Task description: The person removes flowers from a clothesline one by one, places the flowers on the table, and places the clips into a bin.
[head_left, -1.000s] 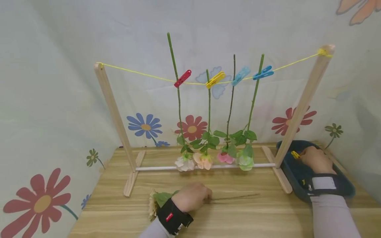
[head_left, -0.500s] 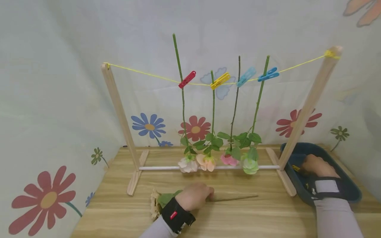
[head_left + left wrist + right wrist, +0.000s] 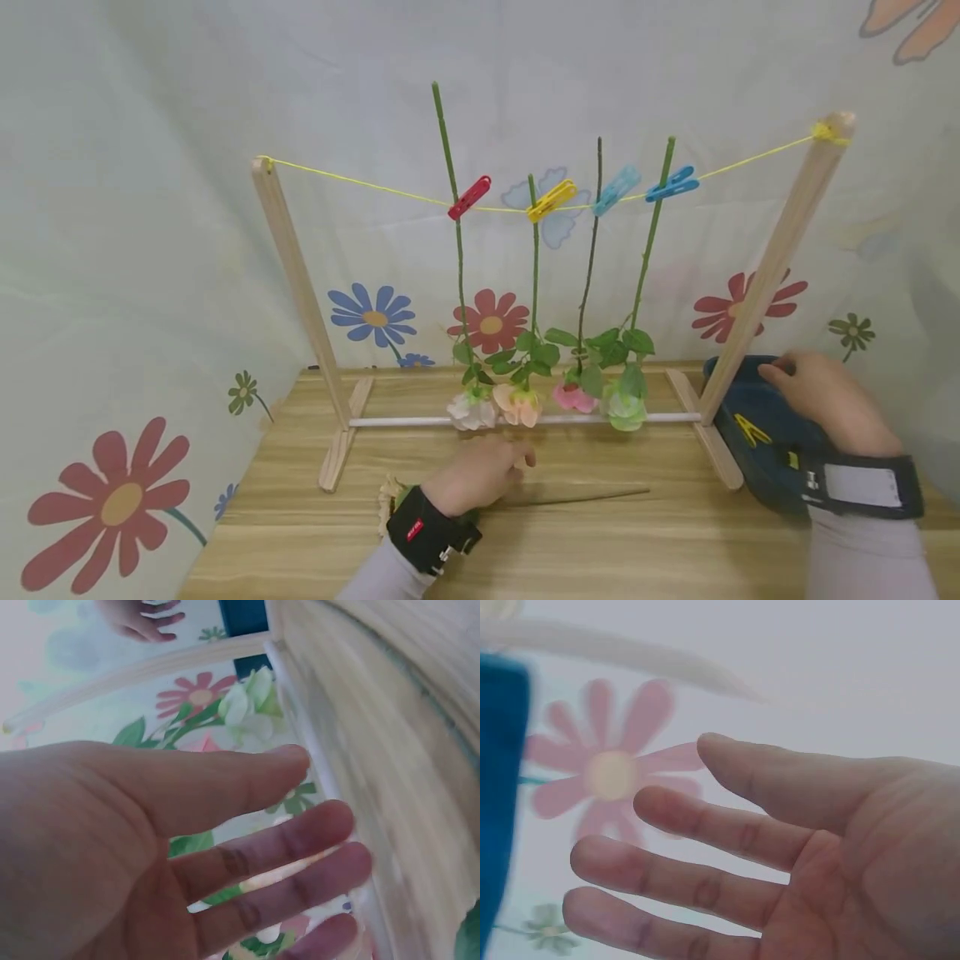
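My left hand [image 3: 476,475] is over the table, its fingers extended with nothing between them in the left wrist view. Beneath it lies an artificial flower with a beige head [image 3: 388,500] and a thin brown stem [image 3: 600,497], partly hidden by the hand. Fingers loosely straight, my right hand [image 3: 828,396] hovers over the dark blue bin [image 3: 772,492] and holds nothing. A yellow clothespin [image 3: 752,431] lies in that bin. White [image 3: 472,410], peach [image 3: 517,404], pink [image 3: 575,398] and green [image 3: 624,408] flowers hang head-down, clipped to a yellow cord [image 3: 352,182].
Red [image 3: 469,197], yellow [image 3: 552,201], light blue [image 3: 617,190] and blue [image 3: 672,184] clothespins grip the stems. The cord runs between a left wooden post [image 3: 300,283] and a right post [image 3: 780,258], joined low by a white rod [image 3: 405,422]. Flower-printed cloth hangs behind.
My right hand has risen out of the bin, leaving the yellow clothespin there. My left hand has let go of the beige flower's stem and lifted slightly.
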Available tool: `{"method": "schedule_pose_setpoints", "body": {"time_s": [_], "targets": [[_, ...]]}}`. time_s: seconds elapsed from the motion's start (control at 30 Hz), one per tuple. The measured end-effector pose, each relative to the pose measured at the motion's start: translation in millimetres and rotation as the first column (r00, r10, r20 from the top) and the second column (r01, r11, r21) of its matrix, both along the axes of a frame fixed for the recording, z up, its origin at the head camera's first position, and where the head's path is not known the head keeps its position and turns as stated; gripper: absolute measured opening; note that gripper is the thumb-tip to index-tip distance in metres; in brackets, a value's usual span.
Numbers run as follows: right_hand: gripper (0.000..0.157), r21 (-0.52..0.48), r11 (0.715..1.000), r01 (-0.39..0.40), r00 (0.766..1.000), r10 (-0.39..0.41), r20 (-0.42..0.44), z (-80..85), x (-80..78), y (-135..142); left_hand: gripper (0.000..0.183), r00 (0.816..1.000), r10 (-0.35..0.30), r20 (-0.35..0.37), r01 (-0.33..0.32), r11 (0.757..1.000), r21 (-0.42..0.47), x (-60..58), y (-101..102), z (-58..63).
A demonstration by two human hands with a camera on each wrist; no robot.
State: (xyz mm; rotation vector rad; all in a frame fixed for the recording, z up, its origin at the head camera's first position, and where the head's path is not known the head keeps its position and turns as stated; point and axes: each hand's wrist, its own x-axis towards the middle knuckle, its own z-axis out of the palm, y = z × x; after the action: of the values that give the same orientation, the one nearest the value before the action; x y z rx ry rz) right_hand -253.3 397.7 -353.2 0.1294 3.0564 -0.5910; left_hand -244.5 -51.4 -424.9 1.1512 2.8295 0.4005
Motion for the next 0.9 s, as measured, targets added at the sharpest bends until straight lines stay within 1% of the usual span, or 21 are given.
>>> {"method": "schedule_pose_setpoints", "body": {"time_s": [0.13, 0.2, 0.27, 0.37, 0.5, 0.53, 0.6, 0.7, 0.73, 0.83, 0.87, 0.9], "targets": [[0.052, 0.021, 1.000, -0.007, 0.995, 0.009, -0.098, 18.7, 15.9, -16.7, 0.016, 1.000, 0.021, -0.023, -0.019, 0.997, 0.078, -6.8, -4.7, 5.8], [0.050, 0.029, 1.000, -0.002, 0.991, 0.006, -0.131, 25.6, 23.1, -24.9, 0.015, 0.999, 0.048, -0.021, -0.045, 0.991, 0.126, -9.4, -7.6, 9.2], [0.048, 0.039, 0.999, -0.006, 0.988, 0.012, -0.151, 32.0, 29.8, -32.8, 0.018, 0.996, 0.088, -0.026, -0.082, 0.982, 0.171, -10.9, -11.1, 13.7], [0.047, 0.055, 0.998, -0.026, 0.983, 0.035, -0.180, 39.6, 38.7, -44.9, 0.021, 0.988, 0.148, -0.046, -0.133, 0.961, 0.244, -12.2, -17.1, 22.6], [0.047, 0.080, 0.993, -0.087, 0.974, 0.102, -0.204, 45.6, 48.2, -60.8, 0.027, 0.974, 0.219, -0.065, -0.182, 0.917, 0.356, -11.7, -25.7, 33.7], [0.045, 0.090, 0.990, -0.113, 0.968, 0.130, -0.214, 45.9, 49.9, -64.9, 0.029, 0.971, 0.232, -0.064, -0.190, 0.902, 0.388, -11.2, -27.7, 36.1], [0.041, 0.112, 0.978, -0.175, 0.955, 0.196, -0.225, 45.5, 52.8, -73.1, 0.031, 0.966, 0.250, -0.059, -0.195, 0.864, 0.465, -10.6, -31.3, 39.7], [0.032, 0.107, 0.954, -0.279, 0.927, 0.297, -0.230, 42.9, 55.0, -88.4, 0.032, 0.963, 0.264, -0.046, -0.188, 0.787, 0.588, -10.0, -34.7, 43.9], [0.031, 0.110, 0.943, -0.313, 0.916, 0.330, -0.228, 41.9, 55.4, -94.2, 0.032, 0.964, 0.264, -0.039, -0.181, 0.756, 0.629, -9.7, -35.4, 45.0], [0.031, 0.097, 0.920, -0.381, 0.892, 0.393, -0.223, 39.3, 55.9, -114.9, 0.031, 0.964, 0.266, -0.015, -0.174, 0.671, 0.721, -10.0, -36.6, 47.4], [0.032, 0.094, 0.914, -0.395, 0.882, 0.405, -0.240, 38.6, 56.1, -122.2, 0.031, 0.964, 0.264, -0.009, -0.171, 0.648, 0.742, -10.1, -37.0, 48.2], [0.033, 0.090, 0.909, -0.406, 0.867, 0.415, -0.275, 37.5, 56.0, -129.6, 0.031, 0.965, 0.263, 0.000, -0.171, 0.627, 0.760, -9.9, -37.4, 49.1]]}}
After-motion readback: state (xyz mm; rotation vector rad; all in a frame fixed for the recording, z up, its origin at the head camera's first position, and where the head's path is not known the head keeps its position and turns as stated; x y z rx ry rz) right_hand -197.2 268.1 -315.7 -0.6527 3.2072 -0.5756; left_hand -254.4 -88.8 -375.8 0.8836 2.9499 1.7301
